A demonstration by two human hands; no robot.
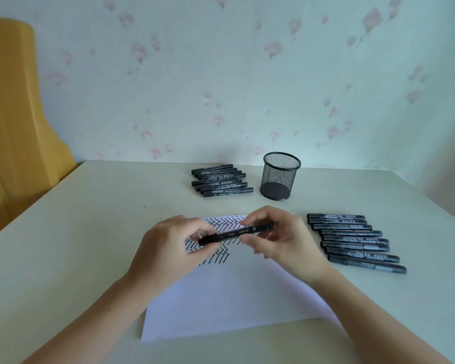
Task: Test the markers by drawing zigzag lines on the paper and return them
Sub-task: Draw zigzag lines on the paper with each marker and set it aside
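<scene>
Both hands hold one black marker (235,233) level above the paper (229,303): left hand (168,248) pinches its left end, right hand (281,237) grips its printed barrel. Zigzag lines (221,227) cover the paper's far end. Marker rows (355,240) lie right of the paper and beyond it (221,179).

1 head cam, looks fwd-down, table (90,232) near
</scene>
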